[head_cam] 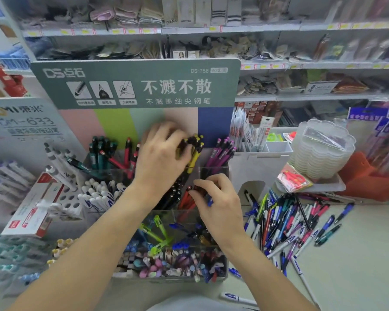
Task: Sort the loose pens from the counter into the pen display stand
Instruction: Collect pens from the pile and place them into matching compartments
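Observation:
A clear tiered pen display stand (213, 170) with a grey-green header board stands in front of me, its compartments holding pens grouped by colour. My left hand (161, 157) reaches into the back row and grips a bundle of yellow-and-black pens (194, 153). Lower down, my right hand (216, 198) pinches a few dark pens with a blue one (210, 202) over the middle row, above the red pens (185, 199). A heap of loose pens (288, 223) lies on the counter to the right of the stand.
A stack of clear plastic trays (321, 149) and packed red scissors (293, 178) stand behind the loose heap. A white marker box (35, 203) and other pen displays crowd the left. A single white pen (236, 297) lies near the front edge. Stocked shelves fill the background.

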### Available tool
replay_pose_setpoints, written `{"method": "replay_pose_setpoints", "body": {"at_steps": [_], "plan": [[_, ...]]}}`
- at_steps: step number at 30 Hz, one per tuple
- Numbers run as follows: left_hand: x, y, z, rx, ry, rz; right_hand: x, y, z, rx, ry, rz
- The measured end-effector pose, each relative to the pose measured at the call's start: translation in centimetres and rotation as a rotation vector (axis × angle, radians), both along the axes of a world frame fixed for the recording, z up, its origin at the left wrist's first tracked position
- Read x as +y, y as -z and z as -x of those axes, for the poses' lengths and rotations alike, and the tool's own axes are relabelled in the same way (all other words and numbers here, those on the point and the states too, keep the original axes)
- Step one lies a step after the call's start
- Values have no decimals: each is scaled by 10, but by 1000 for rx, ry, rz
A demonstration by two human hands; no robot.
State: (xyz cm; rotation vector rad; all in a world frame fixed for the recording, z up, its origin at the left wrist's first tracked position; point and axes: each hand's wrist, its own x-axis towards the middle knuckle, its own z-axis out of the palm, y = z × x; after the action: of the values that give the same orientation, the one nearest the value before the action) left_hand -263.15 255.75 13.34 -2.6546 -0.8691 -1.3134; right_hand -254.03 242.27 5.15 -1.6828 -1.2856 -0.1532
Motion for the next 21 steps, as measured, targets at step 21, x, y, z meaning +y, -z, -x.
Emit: {"method": "replay_pose_setpoints", "body": {"at_steps": [21], "plan": [[-168,59,-43,205,410,877,-175,59,-128,563,415,592]]}}
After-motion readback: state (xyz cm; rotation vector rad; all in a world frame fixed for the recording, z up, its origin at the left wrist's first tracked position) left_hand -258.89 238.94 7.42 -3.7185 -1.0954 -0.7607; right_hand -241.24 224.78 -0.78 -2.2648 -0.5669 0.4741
